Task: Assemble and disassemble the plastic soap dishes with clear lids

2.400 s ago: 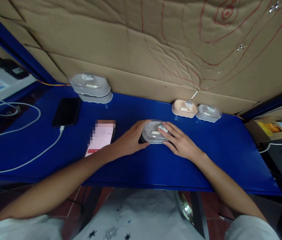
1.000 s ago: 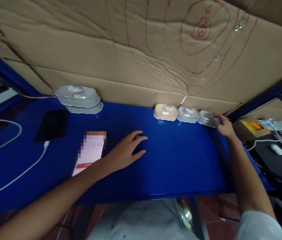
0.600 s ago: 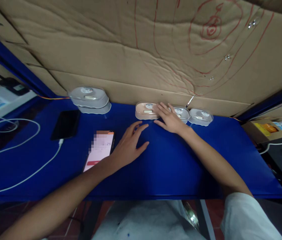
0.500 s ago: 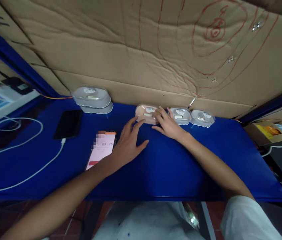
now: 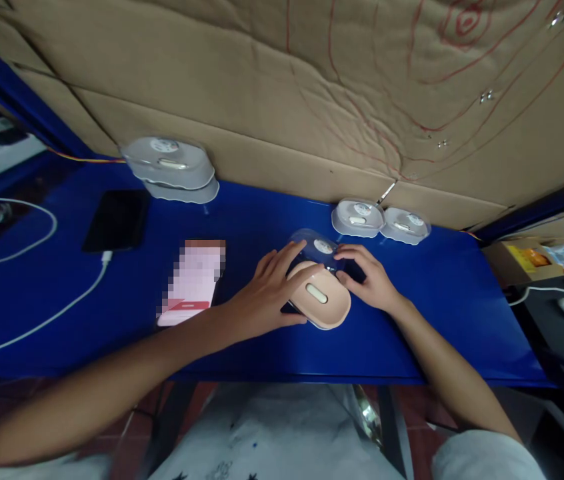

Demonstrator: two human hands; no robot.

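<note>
A peach oval dish point(image 5: 333, 308) with a pale oblong piece point(image 5: 317, 293) in its middle sits near the centre of the blue table. Behind it, tilted off the dish, is its clear lid point(image 5: 307, 252), which bears a round white sticker point(image 5: 323, 247). My left hand point(image 5: 275, 283) grips the dish's left side, its fingers reaching over toward the lid. With fingers and thumb pinched, my right hand point(image 5: 368, 277) holds the lid's right end. Two grey lidded dishes, one point(image 5: 358, 219) beside the other point(image 5: 406, 227), stand against the cardboard at the back.
Two stacked grey lidded dishes point(image 5: 172, 167) stand at the back left. A phone with a lit screen point(image 5: 197, 280) lies by my left forearm; a dark phone point(image 5: 116, 221) on a white cable point(image 5: 82, 303) lies farther left. Cardboard point(image 5: 242, 120) walls the back. A carton point(image 5: 527, 263) stands right.
The right hand first set a grey lidded dish at the back right. Both hands then brought the peach dish from the back row toward me, and its clear lid has come off.
</note>
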